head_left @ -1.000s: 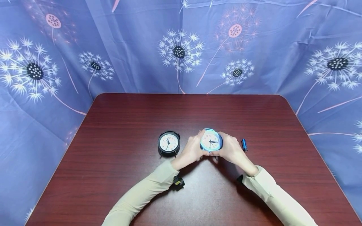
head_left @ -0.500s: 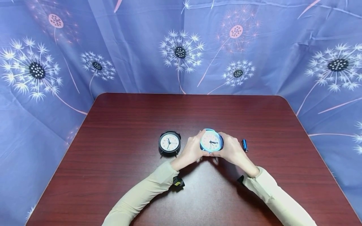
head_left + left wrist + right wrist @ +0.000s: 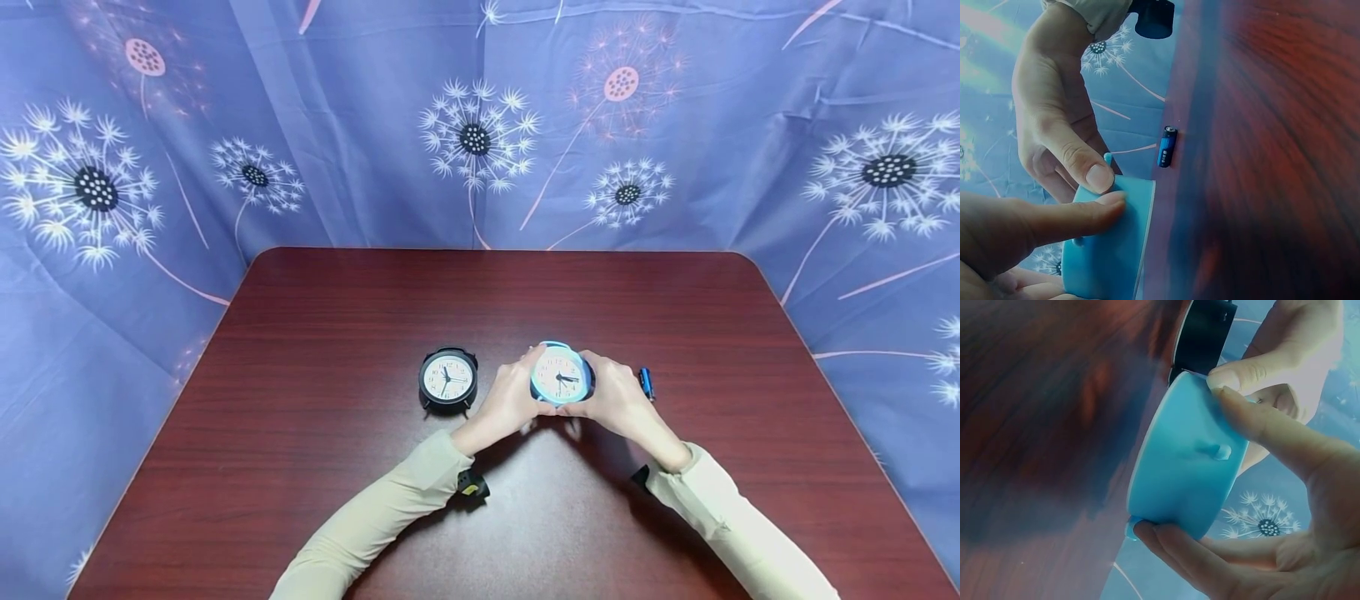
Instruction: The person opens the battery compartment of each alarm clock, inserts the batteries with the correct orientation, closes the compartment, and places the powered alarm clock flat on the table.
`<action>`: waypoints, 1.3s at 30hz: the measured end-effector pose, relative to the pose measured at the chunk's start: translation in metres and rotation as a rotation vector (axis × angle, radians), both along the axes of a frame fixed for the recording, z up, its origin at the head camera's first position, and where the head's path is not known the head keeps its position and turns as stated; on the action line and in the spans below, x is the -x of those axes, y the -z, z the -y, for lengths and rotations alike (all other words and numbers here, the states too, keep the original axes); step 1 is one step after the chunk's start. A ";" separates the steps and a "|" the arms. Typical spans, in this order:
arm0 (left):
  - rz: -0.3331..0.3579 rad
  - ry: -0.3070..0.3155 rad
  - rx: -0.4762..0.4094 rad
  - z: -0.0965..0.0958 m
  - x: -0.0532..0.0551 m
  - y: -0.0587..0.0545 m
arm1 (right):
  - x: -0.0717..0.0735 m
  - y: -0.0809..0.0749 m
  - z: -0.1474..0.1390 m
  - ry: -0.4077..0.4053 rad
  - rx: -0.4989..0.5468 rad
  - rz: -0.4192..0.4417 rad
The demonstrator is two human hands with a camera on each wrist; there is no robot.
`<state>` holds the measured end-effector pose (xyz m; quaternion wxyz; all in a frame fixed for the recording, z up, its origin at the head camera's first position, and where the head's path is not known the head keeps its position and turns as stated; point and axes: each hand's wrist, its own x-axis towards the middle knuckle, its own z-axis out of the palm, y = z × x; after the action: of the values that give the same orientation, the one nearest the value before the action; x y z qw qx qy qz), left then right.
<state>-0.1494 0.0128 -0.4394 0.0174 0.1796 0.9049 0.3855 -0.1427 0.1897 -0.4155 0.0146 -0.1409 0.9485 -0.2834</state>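
A light blue alarm clock (image 3: 558, 375) with a white dial is held between both hands above the table, its face turned up toward the head view. My left hand (image 3: 508, 392) grips its left side, and my right hand (image 3: 617, 396) grips the right. Both thumbs meet along its lower edge. In the left wrist view the thumbs press on the clock's blue casing (image 3: 1113, 250). From the right wrist, small feet stick out of the casing (image 3: 1179, 456), and the right fingertips (image 3: 1169, 540) curl against its rim. The clock's back is mostly hidden.
A black alarm clock (image 3: 447, 381) stands to the left of the hands. Right of them, a blue battery (image 3: 647, 384) lies on the dark red wooden table (image 3: 337, 317). A blue dandelion-print cloth (image 3: 360, 125) hangs behind the table and at both sides.
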 end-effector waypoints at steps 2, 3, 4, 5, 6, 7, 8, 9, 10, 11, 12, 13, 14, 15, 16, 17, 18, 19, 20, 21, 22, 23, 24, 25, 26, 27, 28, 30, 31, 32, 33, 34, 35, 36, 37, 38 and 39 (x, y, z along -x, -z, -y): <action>0.005 -0.004 0.004 0.000 0.000 0.000 | 0.000 0.000 0.000 -0.002 0.002 0.004; 0.007 -0.006 0.004 0.001 0.001 0.000 | 0.000 0.000 0.001 -0.008 0.003 0.005; 0.008 -0.008 0.005 0.001 0.001 0.001 | 0.001 0.000 0.001 -0.013 0.002 0.007; 0.006 -0.010 0.007 0.001 0.001 0.001 | 0.001 -0.001 0.001 -0.017 -0.001 0.007; 0.007 -0.011 0.000 0.001 0.001 0.001 | 0.001 -0.001 0.001 -0.021 -0.003 0.006; 0.006 -0.011 -0.007 0.001 0.001 0.001 | 0.002 -0.001 0.001 -0.022 -0.006 0.006; 0.004 -0.012 -0.013 0.001 0.000 0.001 | 0.002 -0.002 0.001 -0.021 -0.006 0.011; 0.004 -0.014 -0.019 0.001 0.000 0.001 | 0.003 -0.002 0.001 -0.022 -0.006 0.014; 0.003 -0.015 -0.024 0.001 0.000 0.001 | 0.003 -0.003 0.000 -0.019 -0.007 0.018; 0.002 -0.015 -0.029 0.000 0.000 0.000 | 0.003 -0.004 0.001 -0.014 -0.008 0.023; 0.006 -0.017 -0.031 0.001 -0.001 0.000 | 0.004 -0.004 0.001 -0.011 -0.010 0.031; 0.006 -0.016 -0.029 0.001 -0.001 -0.001 | 0.004 -0.005 0.001 -0.007 -0.013 0.039; 0.012 -0.015 -0.027 0.001 -0.001 -0.002 | 0.004 -0.005 0.001 -0.007 -0.018 0.046; 0.021 -0.012 -0.022 0.001 -0.002 -0.004 | 0.005 -0.005 0.001 -0.012 -0.028 0.046; 0.029 -0.009 -0.015 0.001 -0.002 -0.005 | 0.005 -0.005 0.002 -0.018 -0.036 0.047; 0.038 -0.007 -0.005 0.001 -0.003 -0.007 | 0.005 -0.005 0.002 -0.024 -0.045 0.049; 0.047 -0.005 0.004 0.001 -0.004 -0.009 | 0.005 -0.005 0.002 -0.033 -0.056 0.049; 0.054 0.000 0.007 0.001 -0.004 -0.010 | 0.006 -0.005 0.002 -0.042 -0.063 0.048; 0.062 0.002 0.014 0.000 -0.004 -0.011 | 0.006 -0.004 0.002 -0.052 -0.070 0.050; 0.066 0.004 0.025 0.000 -0.005 -0.012 | 0.006 -0.004 0.002 -0.060 -0.075 0.055; 0.063 0.006 0.033 0.000 -0.005 -0.012 | 0.007 -0.005 0.002 -0.067 -0.080 0.062; 0.059 0.009 0.039 -0.001 -0.005 -0.013 | 0.007 -0.005 0.001 -0.069 -0.088 0.071; 0.056 0.011 0.042 -0.001 -0.005 -0.013 | 0.007 -0.006 0.001 -0.073 -0.093 0.078; 0.052 0.014 0.046 -0.001 -0.005 -0.013 | 0.007 -0.006 0.001 -0.075 -0.096 0.085; 0.048 0.015 0.054 -0.001 -0.006 -0.014 | 0.007 -0.007 0.002 -0.077 -0.099 0.093; 0.043 0.016 0.058 -0.001 -0.006 -0.014 | 0.006 -0.007 0.002 -0.079 -0.100 0.097; 0.037 0.017 0.057 0.000 -0.006 -0.014 | 0.006 -0.008 0.002 -0.080 -0.102 0.100; 0.019 0.022 0.059 0.000 -0.007 -0.014 | 0.006 -0.009 0.002 -0.086 -0.104 0.104; 0.011 0.026 0.057 0.000 -0.007 -0.014 | 0.006 -0.009 0.002 -0.089 -0.106 0.105; 0.003 0.031 0.058 0.000 -0.007 -0.015 | 0.006 -0.009 0.002 -0.093 -0.107 0.105; -0.009 0.035 0.061 0.000 -0.007 -0.015 | 0.007 -0.009 0.002 -0.098 -0.106 0.102; -0.018 0.041 0.064 0.000 -0.007 -0.015 | 0.007 -0.009 0.002 -0.104 -0.105 0.095; -0.030 0.048 0.072 0.000 -0.007 -0.015 | 0.007 -0.009 0.001 -0.113 -0.102 0.085; -0.036 0.055 0.076 0.000 -0.006 -0.016 | 0.008 -0.009 0.001 -0.118 -0.100 0.078; -0.043 0.063 0.084 0.001 -0.006 -0.017 | 0.008 -0.008 0.001 -0.121 -0.096 0.074; -0.053 0.070 0.095 0.001 -0.006 -0.017 | 0.009 -0.008 0.000 -0.124 -0.087 0.075; -0.065 0.077 0.105 0.002 -0.005 -0.017 | 0.009 -0.008 0.000 -0.127 -0.080 0.075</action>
<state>-0.1442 0.0113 -0.4220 0.0124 0.2256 0.9164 0.3304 -0.1521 0.1900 -0.4076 0.0737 -0.1894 0.9470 -0.2487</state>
